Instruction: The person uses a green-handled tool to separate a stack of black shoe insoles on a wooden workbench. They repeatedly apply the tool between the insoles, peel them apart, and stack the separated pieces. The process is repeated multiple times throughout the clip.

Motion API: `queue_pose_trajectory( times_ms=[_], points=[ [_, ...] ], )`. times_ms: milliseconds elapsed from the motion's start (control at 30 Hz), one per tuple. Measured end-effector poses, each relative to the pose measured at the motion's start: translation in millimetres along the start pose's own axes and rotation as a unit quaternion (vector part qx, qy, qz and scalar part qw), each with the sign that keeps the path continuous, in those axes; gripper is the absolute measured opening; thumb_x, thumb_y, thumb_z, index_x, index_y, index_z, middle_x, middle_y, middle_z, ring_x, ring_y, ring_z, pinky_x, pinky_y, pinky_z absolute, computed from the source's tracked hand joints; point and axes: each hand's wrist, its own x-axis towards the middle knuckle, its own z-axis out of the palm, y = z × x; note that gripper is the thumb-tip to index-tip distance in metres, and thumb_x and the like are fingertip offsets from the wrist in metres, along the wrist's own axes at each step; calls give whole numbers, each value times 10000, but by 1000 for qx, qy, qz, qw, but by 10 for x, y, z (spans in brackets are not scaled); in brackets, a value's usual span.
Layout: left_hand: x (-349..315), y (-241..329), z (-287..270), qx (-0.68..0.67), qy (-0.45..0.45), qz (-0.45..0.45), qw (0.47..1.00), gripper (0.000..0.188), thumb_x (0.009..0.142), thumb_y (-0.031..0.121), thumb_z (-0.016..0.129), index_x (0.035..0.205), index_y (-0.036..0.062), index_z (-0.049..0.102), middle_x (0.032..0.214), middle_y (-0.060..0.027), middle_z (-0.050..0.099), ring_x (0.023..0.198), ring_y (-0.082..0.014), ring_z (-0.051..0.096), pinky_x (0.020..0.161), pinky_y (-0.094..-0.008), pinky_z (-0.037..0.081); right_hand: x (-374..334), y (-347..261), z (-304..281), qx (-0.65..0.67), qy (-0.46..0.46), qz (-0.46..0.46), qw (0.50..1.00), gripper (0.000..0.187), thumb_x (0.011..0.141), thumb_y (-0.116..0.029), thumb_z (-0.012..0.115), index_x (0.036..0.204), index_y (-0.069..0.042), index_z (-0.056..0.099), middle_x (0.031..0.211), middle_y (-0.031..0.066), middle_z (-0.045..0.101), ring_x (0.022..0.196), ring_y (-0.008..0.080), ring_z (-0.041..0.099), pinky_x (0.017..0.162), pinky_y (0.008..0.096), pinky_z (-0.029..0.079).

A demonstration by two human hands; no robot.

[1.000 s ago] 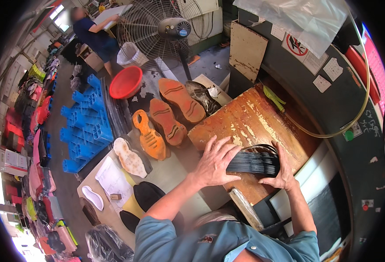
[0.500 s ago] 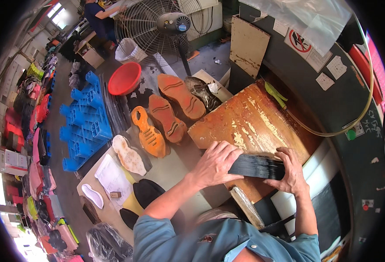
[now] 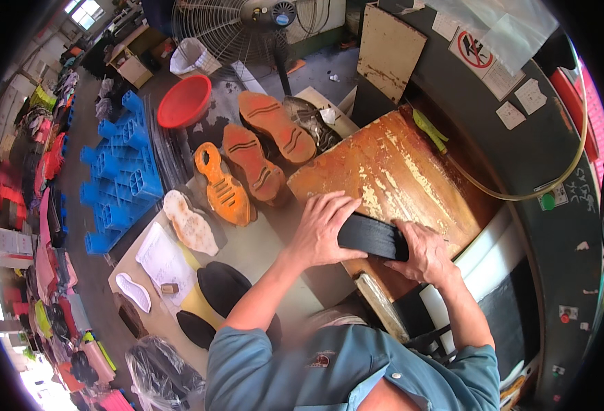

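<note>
Between my two hands is a black stack of thin, strip-like layers [image 3: 372,237], its lined edges facing up. My left hand [image 3: 324,231] grips its left end, fingers over the far side and thumb on the near side. The other end is held in my right hand [image 3: 422,253], fingers curled around it. The stack is over the near part of a worn wooden board [image 3: 343,164] with peeling yellowish patches. Whether it rests on the board or is lifted slightly, I cannot tell.
Left of the board lie reddish-brown shoe-sole shapes [image 3: 252,164], an orange sole-shaped piece [image 3: 223,188], a pale sole [image 3: 191,222] and black pads [image 3: 223,288]. Farther off are a red basin [image 3: 185,101], a blue pallet [image 3: 120,181] and a fan [image 3: 230,27]. A hose [image 3: 500,196] curves along the right.
Both hands have moved left and slightly away from me with the black stack and come closer together. The stack appears shorter and more bowed. The whole view has shifted a little.
</note>
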Motion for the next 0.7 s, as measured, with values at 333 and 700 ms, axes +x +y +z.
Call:
queue_pose_trajectory(
  times_ms=[333,700],
  points=[
    [-53,-79,42,-73,-32,-28,996,1147,646,501,1012,1589,61,530,1442,-166,631,1361,-392,587,1140,-558,450,37,-27,127,-3,22,-4,1000,804,726,-354,983,1342,-12,598,1189,185,692,1083,403,699,942,508,572],
    [-76,-103,86,-49,29,16,998,1167,628,519,1026,1595,115,514,1595,-154,533,1607,-427,363,1318,-632,287,-36,-182,157,-8,-2,61,998,1010,715,-428,996,1496,-18,505,1209,210,712,1081,417,723,926,498,592]
  ],
)
